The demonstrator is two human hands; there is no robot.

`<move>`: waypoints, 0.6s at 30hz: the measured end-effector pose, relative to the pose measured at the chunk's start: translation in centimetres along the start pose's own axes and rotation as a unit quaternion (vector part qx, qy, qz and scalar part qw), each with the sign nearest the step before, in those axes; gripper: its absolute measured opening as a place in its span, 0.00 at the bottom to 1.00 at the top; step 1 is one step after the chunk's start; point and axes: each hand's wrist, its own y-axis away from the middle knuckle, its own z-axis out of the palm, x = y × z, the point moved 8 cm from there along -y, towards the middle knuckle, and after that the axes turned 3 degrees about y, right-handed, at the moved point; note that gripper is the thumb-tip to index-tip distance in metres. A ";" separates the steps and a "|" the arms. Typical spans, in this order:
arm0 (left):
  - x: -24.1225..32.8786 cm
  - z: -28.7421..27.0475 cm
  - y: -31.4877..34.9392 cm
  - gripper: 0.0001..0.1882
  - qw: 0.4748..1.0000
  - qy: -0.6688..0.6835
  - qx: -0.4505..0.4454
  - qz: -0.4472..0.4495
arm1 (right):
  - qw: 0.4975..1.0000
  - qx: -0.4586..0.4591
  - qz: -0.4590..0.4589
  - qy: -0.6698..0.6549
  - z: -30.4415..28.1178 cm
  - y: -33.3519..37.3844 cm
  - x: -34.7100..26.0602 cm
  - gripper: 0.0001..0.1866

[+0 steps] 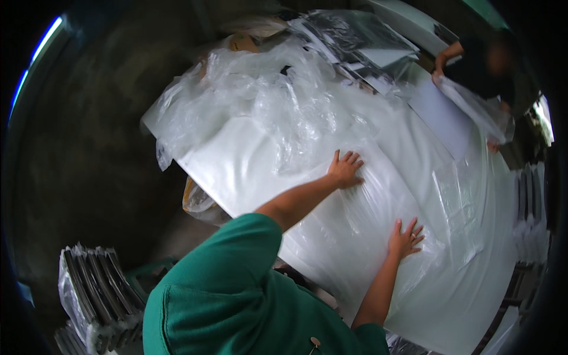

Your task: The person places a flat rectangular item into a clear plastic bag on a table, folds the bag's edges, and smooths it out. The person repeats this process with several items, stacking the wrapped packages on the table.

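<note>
My left hand lies with fingers spread on a flat, clear plastic bag on the white-covered table. Closer to me and farther right, my right hand also rests palm down on the bag, fingers apart and a ring on one of them. Creases run through the film between the two hands. Whether anything lies inside the bag, I cannot tell. To the right of my right hand, another clear plastic bag lies on the table.
Crumpled clear plastic is heaped at the far left of the table, with dark and white wrapped sheets behind it. A co-worker at the far right handles a white panel and plastic film. Wrapped dark frames stand stacked at lower left.
</note>
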 end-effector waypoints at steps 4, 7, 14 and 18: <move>-12.0 -12.2 0.8 0.23 0.940 0.133 0.315 -0.013 | 1.000 -0.006 0.009 0.011 0.3 -0.1 0.3 0.37; -25.5 -21.4 2.8 0.42 0.895 0.001 0.399 -0.200 | 0.990 0.047 -0.061 -0.121 0.2 -2.4 3.3 0.32; -40.3 -24.0 3.6 0.26 0.963 -0.172 0.102 -0.178 | 0.889 0.261 -0.178 -0.331 -21.3 4.7 -11.6 0.17; -39.1 -23.6 7.8 0.11 0.929 0.204 0.283 -0.120 | 0.853 0.190 -0.297 -0.385 -23.1 11.0 -25.8 0.15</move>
